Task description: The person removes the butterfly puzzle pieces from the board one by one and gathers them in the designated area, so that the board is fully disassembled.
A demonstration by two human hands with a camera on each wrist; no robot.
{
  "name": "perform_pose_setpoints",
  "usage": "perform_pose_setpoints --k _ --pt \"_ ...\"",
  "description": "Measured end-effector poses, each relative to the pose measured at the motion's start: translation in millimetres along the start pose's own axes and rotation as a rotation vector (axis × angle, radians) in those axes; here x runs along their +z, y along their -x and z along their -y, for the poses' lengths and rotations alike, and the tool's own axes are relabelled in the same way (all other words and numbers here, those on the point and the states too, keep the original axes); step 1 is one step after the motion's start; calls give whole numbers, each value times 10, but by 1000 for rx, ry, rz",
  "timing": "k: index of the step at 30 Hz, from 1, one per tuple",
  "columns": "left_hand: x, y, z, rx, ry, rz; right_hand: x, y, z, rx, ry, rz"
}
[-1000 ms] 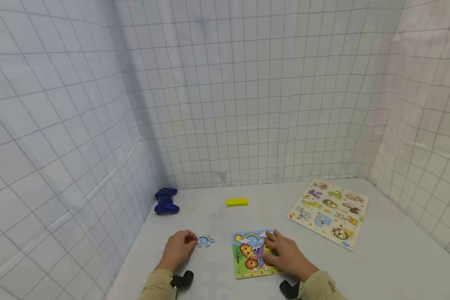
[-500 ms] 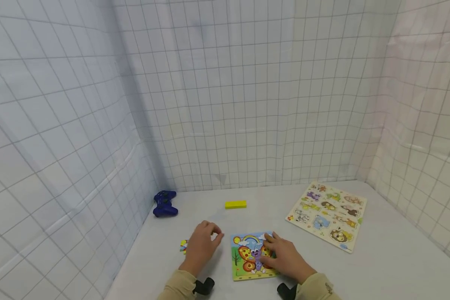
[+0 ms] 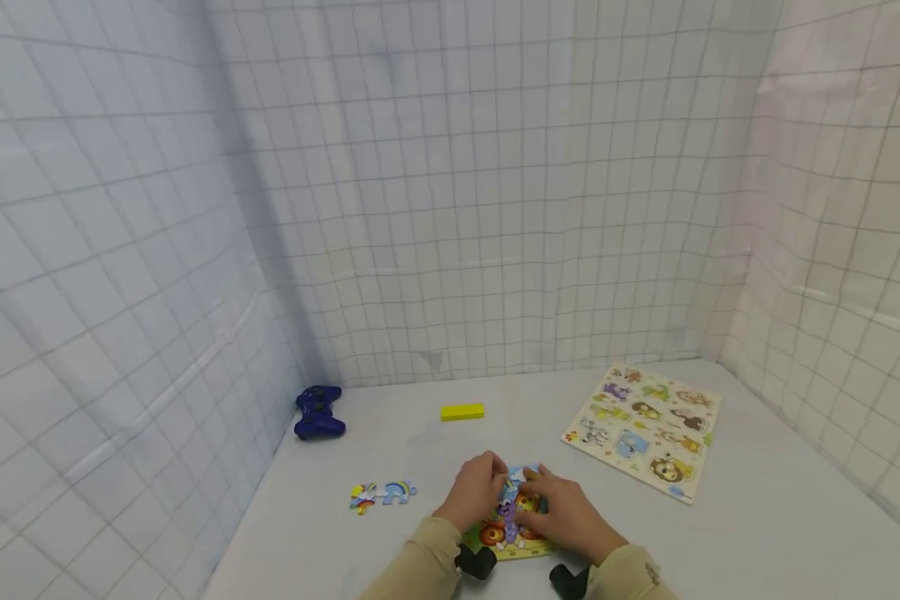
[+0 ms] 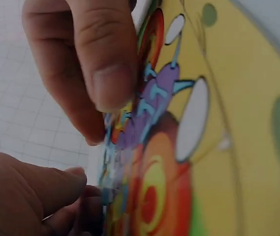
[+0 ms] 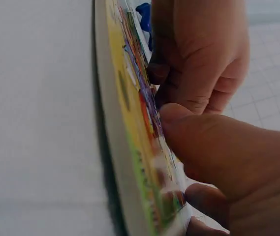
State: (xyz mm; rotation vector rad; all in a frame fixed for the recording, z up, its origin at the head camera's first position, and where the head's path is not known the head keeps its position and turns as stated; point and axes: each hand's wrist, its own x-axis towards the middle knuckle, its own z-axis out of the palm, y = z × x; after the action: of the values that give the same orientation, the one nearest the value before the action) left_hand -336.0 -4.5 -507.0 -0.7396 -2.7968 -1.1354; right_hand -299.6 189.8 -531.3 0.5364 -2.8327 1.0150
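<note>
A square butterfly jigsaw board [image 3: 523, 547] lies on the white table in front of me. My left hand [image 3: 474, 492] has its bent fingertips on the upper left part of the board; in the left wrist view the left thumb [image 4: 114, 83] points down at the picture. Whether a piece is between those fingers cannot be told. My right hand [image 3: 566, 512] rests on the board's right side, fingers spread and thumb [image 5: 179, 120] touching the butterfly's body. To the left lie a rainbow jigsaw piece [image 3: 398, 492] and a red-and-yellow jigsaw piece [image 3: 362, 497], side by side.
A blue game controller [image 3: 319, 412] lies at the table's back left. Behind the board is a yellow block [image 3: 462, 412]. An animal puzzle board [image 3: 648, 432] lies at an angle at the back right. White gridded sheets [image 3: 435, 208] enclose the table on three sides.
My left hand has left the rainbow piece, moving right onto the butterfly board. Both loose pieces are now uncovered. The right hand has stayed on the board.
</note>
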Motion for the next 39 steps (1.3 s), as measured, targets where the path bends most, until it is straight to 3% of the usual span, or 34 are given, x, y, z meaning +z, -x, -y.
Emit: perform_pose_setpoints --k 5,9,12,17,20,27,35,39 --pt "140 -14 175 31 -50 -103 33 -27 3 75 -110 -189" --pt "207 -3 219 35 -78 -153 47 -26 -42 118 -189 -268" --pt "216 7 203 18 -85 -170 44 -20 -73 121 -179 -223" --pt "210 11 181 4 -96 -177 15 -18 -80 134 -25 -49" --pt "203 8 180 0 -83 -166 -3 -20 -81 142 22 -2" --pt "215 14 178 -25 -51 -154 -32 -23 -60 130 22 23" --pt "224 21 181 -11 -46 -135 -33 -8 -79 46 55 45" --pt "215 13 178 -11 -42 -129 -31 -18 -81 53 54 46"
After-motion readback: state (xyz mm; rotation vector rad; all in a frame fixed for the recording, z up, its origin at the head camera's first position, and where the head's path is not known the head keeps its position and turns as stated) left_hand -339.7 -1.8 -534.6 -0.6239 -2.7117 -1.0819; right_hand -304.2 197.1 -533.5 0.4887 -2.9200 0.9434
